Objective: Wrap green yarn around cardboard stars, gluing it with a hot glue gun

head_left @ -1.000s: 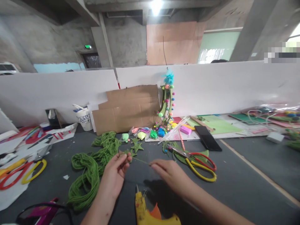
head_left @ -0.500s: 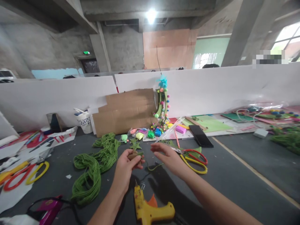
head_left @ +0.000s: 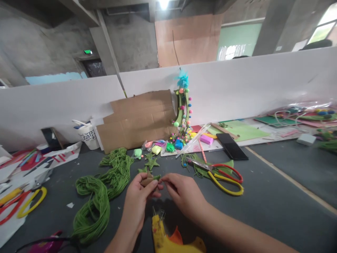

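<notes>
My left hand (head_left: 138, 195) is closed around a small brown cardboard piece (head_left: 146, 181), one end of which is covered in green yarn (head_left: 157, 177). My right hand (head_left: 184, 193) pinches at that green end, apparently on the yarn; the strand itself is mostly hidden by the fingertips. Just beyond my left hand lie green yarn-covered stars (head_left: 151, 162). A yellow hot glue gun (head_left: 164, 239) rests on the table below both hands. To the left lies a large skein of green yarn (head_left: 92, 211). Scissors with red and yellow handles (head_left: 226, 177) lie open at the right.
A black phone (head_left: 232, 146) lies beyond the scissors. Brown cardboard (head_left: 137, 121) leans on the white partition (head_left: 223, 91), beside a decoration with pom-poms (head_left: 181, 116). Colourful clay packets (head_left: 170, 147) sit before it. Another pair of scissors (head_left: 33, 202) lies at far left.
My right hand has come in to the left and closed its fingers at the cardboard piece's green end. The loose yarn strand no longer shows on the table. The camera view has tilted down.
</notes>
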`<state>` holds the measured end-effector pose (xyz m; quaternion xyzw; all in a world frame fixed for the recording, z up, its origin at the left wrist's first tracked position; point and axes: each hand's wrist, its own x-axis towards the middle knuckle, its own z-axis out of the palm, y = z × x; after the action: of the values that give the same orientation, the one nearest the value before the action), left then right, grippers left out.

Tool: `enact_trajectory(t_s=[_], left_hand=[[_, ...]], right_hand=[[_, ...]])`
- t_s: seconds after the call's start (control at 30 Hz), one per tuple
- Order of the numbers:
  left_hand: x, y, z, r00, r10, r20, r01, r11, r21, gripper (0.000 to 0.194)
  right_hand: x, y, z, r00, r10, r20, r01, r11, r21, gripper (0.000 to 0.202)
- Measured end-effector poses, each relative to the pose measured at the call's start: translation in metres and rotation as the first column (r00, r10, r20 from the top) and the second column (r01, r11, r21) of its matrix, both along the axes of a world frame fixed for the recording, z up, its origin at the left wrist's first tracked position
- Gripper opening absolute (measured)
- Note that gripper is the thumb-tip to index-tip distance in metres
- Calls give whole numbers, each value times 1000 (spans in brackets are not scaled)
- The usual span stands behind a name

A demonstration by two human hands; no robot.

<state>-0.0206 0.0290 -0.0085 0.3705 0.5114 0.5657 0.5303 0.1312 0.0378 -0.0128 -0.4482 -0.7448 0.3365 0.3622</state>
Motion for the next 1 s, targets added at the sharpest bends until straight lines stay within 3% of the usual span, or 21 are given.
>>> enact_trajectory(t_s=[0.1, 0.27, 0.53, 0.7, 0.8, 1.0], left_hand=[[0, -2, 0, 1000, -11, 25, 13, 998, -69, 28], [2, -6, -3, 1000, -21, 13, 22, 992, -123, 29], [0, -4, -9, 992, -58, -109, 44, 990, -132, 26], [1, -5, -4, 969, -46, -243, 11, 990, -143, 31], [0, -8, -2, 944, -97, -316, 49, 986, -159, 28], [1, -12, 0, 940, -216, -265, 171, 968, -184, 24]], right_hand=[[3, -2, -3, 970, 26, 242, -62, 988, 140, 22], [5, -4, -13, 924, 8, 383, -109, 964, 242, 20], [8, -6, -16, 908, 102, 407, -242, 919, 311, 16], [10, -3, 1, 898, 95, 429, -241, 923, 300, 18], [16, 0, 12, 870, 113, 481, -272, 921, 277, 18], [25, 7, 22, 901, 171, 400, -262, 947, 186, 18]])
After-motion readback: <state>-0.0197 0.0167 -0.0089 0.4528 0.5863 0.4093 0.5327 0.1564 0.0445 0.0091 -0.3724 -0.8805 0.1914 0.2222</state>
